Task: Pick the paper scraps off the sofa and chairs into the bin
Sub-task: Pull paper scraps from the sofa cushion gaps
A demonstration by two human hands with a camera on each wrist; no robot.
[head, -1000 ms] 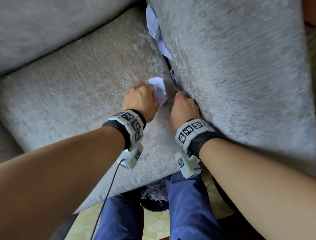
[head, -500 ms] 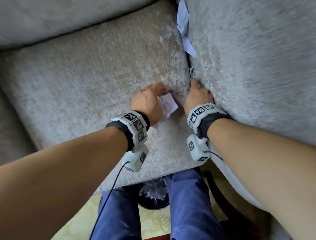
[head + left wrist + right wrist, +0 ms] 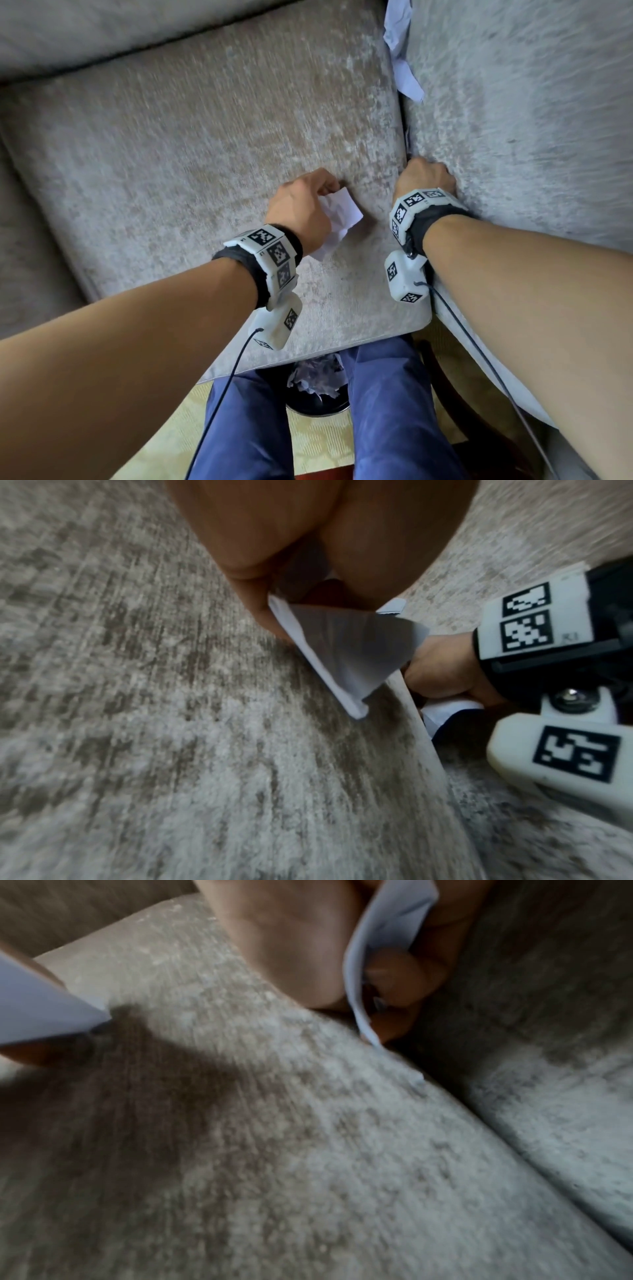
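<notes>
My left hand [image 3: 301, 205] holds a crumpled white paper scrap [image 3: 337, 219] just above the grey sofa seat cushion [image 3: 191, 164]; the left wrist view shows the same scrap [image 3: 346, 647] pinched under the fingers. My right hand [image 3: 424, 178] is dug into the gap between the two cushions, and in the right wrist view its fingers [image 3: 400, 982] curl round another white scrap [image 3: 373, 961]. A longer strip of paper [image 3: 400, 54] sticks out of the same gap farther back. The black bin [image 3: 317, 387], with crumpled paper in it, stands on the floor between my legs.
A second grey cushion [image 3: 531, 120] rises on the right of the gap. The sofa back [image 3: 120, 31] runs along the top left. My blue trouser legs [image 3: 394, 411] stand on a pale patterned floor [image 3: 318, 445] at the cushion's front edge. Wrist cables hang down.
My left hand has drawn back toward me with its scrap. My right hand has stayed in the cushion gap. The view has shifted, so the gap sits farther right.
</notes>
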